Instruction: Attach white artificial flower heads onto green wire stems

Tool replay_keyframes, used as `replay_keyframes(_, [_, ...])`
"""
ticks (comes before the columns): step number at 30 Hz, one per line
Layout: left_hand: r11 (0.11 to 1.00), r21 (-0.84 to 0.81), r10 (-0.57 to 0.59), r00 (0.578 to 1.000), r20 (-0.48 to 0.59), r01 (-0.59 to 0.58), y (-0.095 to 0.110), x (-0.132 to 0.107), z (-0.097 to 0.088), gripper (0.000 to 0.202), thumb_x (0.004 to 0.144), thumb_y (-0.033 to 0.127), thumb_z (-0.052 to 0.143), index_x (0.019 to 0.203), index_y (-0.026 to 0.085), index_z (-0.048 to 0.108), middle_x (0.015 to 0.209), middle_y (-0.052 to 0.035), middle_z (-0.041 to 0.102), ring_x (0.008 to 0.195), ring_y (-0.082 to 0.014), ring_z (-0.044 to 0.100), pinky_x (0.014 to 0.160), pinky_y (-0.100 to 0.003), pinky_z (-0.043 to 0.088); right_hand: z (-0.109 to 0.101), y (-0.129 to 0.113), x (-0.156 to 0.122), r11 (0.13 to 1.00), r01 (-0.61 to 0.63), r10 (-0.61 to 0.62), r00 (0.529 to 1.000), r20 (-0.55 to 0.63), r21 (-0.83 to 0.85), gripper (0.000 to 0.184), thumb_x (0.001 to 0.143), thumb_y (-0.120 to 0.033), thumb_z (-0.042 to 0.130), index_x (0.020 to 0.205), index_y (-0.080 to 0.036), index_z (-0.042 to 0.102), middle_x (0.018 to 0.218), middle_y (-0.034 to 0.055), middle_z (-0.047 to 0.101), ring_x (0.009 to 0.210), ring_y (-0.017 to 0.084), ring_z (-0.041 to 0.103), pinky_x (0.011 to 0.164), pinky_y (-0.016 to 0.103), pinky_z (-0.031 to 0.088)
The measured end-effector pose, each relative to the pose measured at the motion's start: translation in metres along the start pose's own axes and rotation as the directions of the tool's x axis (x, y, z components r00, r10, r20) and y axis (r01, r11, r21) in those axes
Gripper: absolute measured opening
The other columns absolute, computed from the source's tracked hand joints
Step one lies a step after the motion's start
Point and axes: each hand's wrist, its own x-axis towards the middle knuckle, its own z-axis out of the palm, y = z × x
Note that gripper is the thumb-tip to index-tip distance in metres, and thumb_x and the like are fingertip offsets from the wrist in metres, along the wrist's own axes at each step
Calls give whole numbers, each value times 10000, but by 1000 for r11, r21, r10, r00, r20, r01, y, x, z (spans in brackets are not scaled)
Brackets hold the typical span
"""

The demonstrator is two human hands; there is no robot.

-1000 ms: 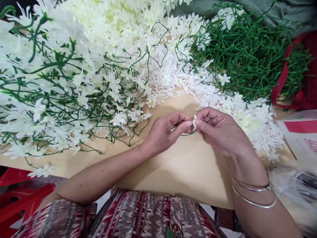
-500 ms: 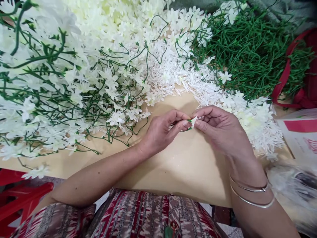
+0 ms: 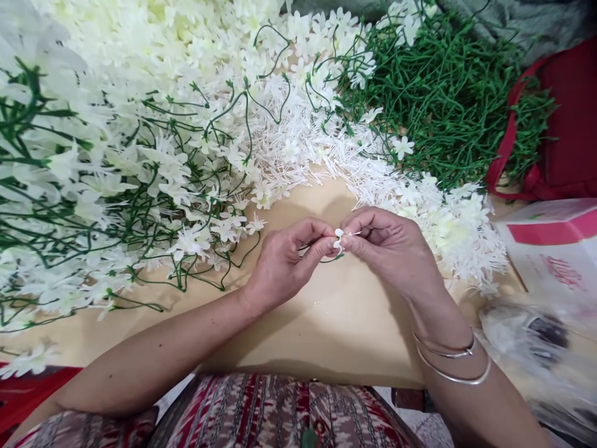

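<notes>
Over the tan board (image 3: 345, 323) my left hand (image 3: 282, 264) and my right hand (image 3: 392, 249) meet fingertip to fingertip. Between them is a small white artificial flower (image 3: 339, 237) on a thin green stem (image 3: 332, 258). My left thumb and forefinger pinch the stem just below the flower. My right fingers are closed on the flower's head, with a white stamen tip sticking out to the right. Two silver bangles (image 3: 450, 364) circle my right wrist.
A heap of finished white flowers on green stems (image 3: 116, 186) fills the left. Loose white stamens and petals (image 3: 354, 168) arc behind my hands. A pile of bare green stems (image 3: 448, 106) lies at the back right, beside a red bag (image 3: 559, 130) and plastic packets (image 3: 545, 261).
Both hands stay pinched together on the flower, with small finger shifts. The camera has swung a little, so the scene sits further left and the hands slightly lower.
</notes>
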Motion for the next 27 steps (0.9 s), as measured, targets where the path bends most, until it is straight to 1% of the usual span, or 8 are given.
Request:
replay_keyframes(4, [998, -63, -18, 1000, 24, 20, 1, 5, -1, 325, 1005, 503, 685, 950, 183, 702, 806, -24, 766, 728, -128, 700, 720, -233, 569, 3, 2, 1, 999, 10, -9, 1000, -14, 40, 289, 775, -436, 911, 749, -254, 688, 688, -25, 706, 623, 150, 684, 610, 299, 609])
replay_keyframes(9, [998, -23, 57, 996, 71, -55, 6, 6, -1, 151, 999, 322, 654, 941, 183, 662, 815, -16, 735, 722, -112, 659, 699, -225, 533, -2, -1, -3, 994, 100, -106, 986, -132, -54, 221, 755, -328, 912, 862, -250, 736, 737, -28, 709, 634, 139, 637, 575, 277, 532])
replay_keyframes(11, [995, 14, 93, 990, 110, -95, 8, 4, 0, 98, 979, 262, 639, 924, 181, 648, 798, -12, 717, 701, -110, 641, 681, -227, 526, -10, -5, -6, 967, 177, -225, 933, -282, -185, 184, 800, -300, 878, 921, -253, 748, 788, -16, 717, 656, 144, 613, 586, 286, 493])
replay_keyframes(13, [981, 87, 160, 976, 149, -174, 6, 1, 1, 65, 951, 209, 623, 896, 181, 642, 798, -15, 706, 708, -120, 637, 688, -242, 526, -22, -8, -7, 888, 236, -406, 804, -435, -394, 106, 879, -303, 814, 947, -259, 747, 842, 5, 710, 707, 165, 614, 652, 324, 489])
replay_keyframes(15, [938, 211, 237, 952, 196, -277, 4, -2, 2, 59, 923, 173, 609, 884, 180, 652, 823, -27, 703, 747, -140, 639, 715, -270, 521, -37, -8, -5, 757, 181, -541, 713, -446, -627, 34, 932, -296, 756, 928, -264, 744, 879, 34, 699, 775, 202, 620, 767, 389, 509])
replay_keyframes(19, [822, 399, 309, 906, 288, -407, 0, -4, 3, 97, 912, 177, 610, 909, 186, 707, 896, -47, 695, 820, -175, 652, 796, -333, 511, -61, 4, 3, 554, 110, -559, 784, -270, -825, 122, 864, -295, 811, 969, -252, 767, 991, 101, 712, 934, 306, 654, 936, 529, 515])
replay_keyframes(22, [845, 340, 327, 902, 282, -413, 3, -2, 2, 69, 920, 219, 655, 916, 191, 719, 915, -57, 699, 864, -194, 682, 834, -352, 531, -68, 11, 7, 496, 66, -533, 810, -244, -866, 31, 891, -248, 744, 911, -258, 766, 966, 107, 719, 979, 338, 663, 998, 591, 489])
replay_keyframes(27, [954, 124, 266, 961, 76, -274, 3, 3, 0, 67, 977, 268, 677, 994, 208, 701, 951, -62, 719, 893, -177, 678, 862, -326, 575, -53, -1, 2, 545, 111, -614, 728, -305, -831, 82, 948, -274, 707, 958, -273, 789, 1000, 81, 753, 1000, 287, 708, 971, 514, 543])
